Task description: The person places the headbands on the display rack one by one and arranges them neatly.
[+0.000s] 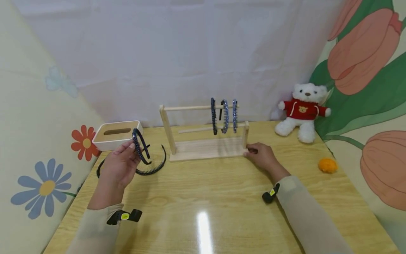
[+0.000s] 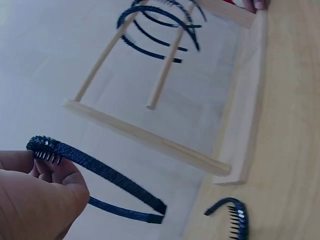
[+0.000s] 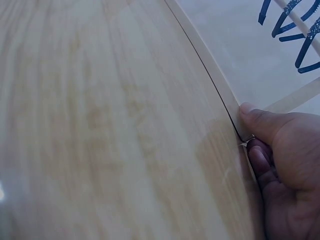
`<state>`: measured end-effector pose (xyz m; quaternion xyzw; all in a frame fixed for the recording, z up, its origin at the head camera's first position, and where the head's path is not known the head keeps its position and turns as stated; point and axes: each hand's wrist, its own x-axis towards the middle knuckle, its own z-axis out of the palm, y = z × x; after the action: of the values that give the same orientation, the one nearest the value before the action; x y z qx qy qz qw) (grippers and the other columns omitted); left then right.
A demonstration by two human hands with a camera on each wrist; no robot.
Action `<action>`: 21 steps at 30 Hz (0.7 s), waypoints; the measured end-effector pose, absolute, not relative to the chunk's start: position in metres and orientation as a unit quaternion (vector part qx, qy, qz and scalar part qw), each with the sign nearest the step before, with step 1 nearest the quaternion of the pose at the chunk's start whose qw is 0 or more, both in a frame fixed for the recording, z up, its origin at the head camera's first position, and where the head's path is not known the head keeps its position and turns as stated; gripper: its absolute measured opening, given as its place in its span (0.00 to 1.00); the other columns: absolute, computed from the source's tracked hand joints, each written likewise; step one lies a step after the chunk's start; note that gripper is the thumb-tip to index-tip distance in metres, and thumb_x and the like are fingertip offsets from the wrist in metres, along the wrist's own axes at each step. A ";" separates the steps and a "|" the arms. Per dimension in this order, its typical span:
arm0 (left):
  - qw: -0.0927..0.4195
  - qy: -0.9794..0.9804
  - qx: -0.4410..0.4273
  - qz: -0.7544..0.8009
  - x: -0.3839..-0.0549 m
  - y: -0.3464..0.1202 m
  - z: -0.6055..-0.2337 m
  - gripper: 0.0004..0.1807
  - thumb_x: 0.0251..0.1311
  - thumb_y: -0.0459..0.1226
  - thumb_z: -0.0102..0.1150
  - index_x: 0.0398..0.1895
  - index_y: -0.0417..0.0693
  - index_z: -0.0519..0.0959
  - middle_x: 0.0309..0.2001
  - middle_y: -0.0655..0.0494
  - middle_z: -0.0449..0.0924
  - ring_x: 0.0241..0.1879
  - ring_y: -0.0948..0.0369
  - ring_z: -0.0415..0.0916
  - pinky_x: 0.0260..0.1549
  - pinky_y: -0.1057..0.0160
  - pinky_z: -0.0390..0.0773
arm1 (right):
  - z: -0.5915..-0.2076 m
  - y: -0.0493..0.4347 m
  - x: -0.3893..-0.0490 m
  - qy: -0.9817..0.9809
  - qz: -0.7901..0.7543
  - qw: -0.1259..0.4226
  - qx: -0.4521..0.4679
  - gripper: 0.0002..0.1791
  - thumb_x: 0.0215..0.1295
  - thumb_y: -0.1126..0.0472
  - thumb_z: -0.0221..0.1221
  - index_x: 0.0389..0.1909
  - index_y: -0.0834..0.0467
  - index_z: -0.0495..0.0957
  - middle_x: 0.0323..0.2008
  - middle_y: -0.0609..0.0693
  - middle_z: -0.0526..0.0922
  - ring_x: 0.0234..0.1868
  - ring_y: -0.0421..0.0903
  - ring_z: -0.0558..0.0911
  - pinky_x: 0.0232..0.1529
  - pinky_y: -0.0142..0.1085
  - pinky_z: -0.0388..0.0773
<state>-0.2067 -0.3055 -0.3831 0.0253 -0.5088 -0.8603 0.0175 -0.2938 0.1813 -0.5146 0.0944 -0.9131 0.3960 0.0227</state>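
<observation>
My left hand [image 1: 122,164] pinches a dark beaded headband [image 1: 136,143] between thumb and fingers, raised over the left of the table. In the left wrist view, short comb teeth show under the held headband [image 2: 110,172] beside the fingertips. A wooden two-bar rack [image 1: 203,150] stands at the table's middle. Its near right base corner is gripped by my right hand [image 1: 262,155], thumb over the base and fingers curled at its end. Toward the right of the bars hang a dark headband [image 1: 214,118] and two glittery blue ones. Another toothed dark headband [image 1: 153,171] lies behind my left hand, partly covered.
A white tissue box [image 1: 108,144] with a wooden lid stands at the back left. On the right sit a white teddy bear [image 1: 298,125] in a red top and a small orange fluffy thing [image 1: 328,165]. Painted walls bound both sides of the table [image 1: 177,204].
</observation>
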 end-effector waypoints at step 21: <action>0.162 -0.399 -0.062 -0.901 -0.240 -0.259 -0.271 0.15 0.72 0.28 0.66 0.59 0.33 0.86 0.44 0.46 0.87 0.43 0.54 0.81 0.44 0.64 0.86 | -0.512 0.180 -0.292 -0.913 0.399 0.011 0.079 0.24 0.76 0.54 0.70 0.67 0.62 0.84 0.57 0.62 0.88 0.56 0.59 0.88 0.60 0.55 0.86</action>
<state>-0.2404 -0.2595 -0.2714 -0.0616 -0.3987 -0.9006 0.1618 -0.2919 0.1802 -0.5121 0.0795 -0.9133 0.3994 0.0108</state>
